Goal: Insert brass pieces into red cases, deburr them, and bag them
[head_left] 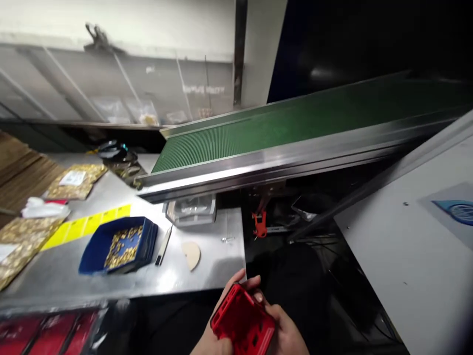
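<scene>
Both hands meet low at the bottom edge of the view. The left hand (216, 328) cups from beneath, fingers curled up; the right hand (286, 333) closes alongside, its fingertips (258, 296) bent inward.

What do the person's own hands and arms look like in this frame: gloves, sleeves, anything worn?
Both hands are bare: the left hand and right hand show no gloves, and no rings or watch can be seen. Only the hands enter at the bottom edge; wrists and forearms are cut off, so sleeves cannot be judged.
</scene>
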Motion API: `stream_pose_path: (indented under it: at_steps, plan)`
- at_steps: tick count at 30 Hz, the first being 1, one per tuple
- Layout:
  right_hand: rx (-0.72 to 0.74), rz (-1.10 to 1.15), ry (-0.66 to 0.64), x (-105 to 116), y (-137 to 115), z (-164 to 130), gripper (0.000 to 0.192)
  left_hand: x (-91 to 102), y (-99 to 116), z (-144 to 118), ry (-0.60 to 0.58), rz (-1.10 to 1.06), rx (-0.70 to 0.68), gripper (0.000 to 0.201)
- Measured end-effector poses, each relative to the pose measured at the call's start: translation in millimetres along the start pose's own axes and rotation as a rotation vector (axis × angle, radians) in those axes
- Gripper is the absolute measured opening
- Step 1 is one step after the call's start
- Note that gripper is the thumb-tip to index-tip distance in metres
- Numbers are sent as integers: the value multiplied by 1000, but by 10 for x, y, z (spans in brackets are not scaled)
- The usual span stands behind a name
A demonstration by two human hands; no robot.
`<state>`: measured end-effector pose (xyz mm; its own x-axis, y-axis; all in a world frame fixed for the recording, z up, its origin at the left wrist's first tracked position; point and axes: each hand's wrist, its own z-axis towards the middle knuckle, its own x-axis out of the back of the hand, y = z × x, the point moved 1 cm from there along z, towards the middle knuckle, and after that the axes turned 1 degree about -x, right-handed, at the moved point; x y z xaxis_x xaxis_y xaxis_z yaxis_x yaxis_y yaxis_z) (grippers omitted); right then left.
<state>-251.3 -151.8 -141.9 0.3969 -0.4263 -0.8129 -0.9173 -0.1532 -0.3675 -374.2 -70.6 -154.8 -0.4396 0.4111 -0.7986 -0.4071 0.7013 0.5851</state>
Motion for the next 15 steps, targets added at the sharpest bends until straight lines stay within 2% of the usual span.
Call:
stream_pose_path:
  at_steps: [1, 3, 6, 8, 9, 11, 15]
  plan:
    - [-16, -79, 32, 123, 85, -110, 29, -91, -2, -135, -3, 15, -14, 90]
    - [-32, -368, 86, 313, 84, -315, 40, -226, 14, -310, 34, 46, 0, 72]
    - [58, -911, 270, 464, -193, -520, 40, -325, 56, -424, 79, 17, 131, 54]
    - [137, -1079, 349, 423, -404, -581, 35, -393, 70, -465, 35, -54, 257, 54]
    - [156, -1085, 335, 353, -486, -591, 33, -440, 71, -483, -3, -91, 323, 56]
    - [136, -1043, 198, 136, -579, -577, 31, -553, 64, -512, -73, -146, 446, 59]
    - [-2, -969, -85, -278, -524, -477, 32, -726, 63, -521, -169, -51, 571, 59]
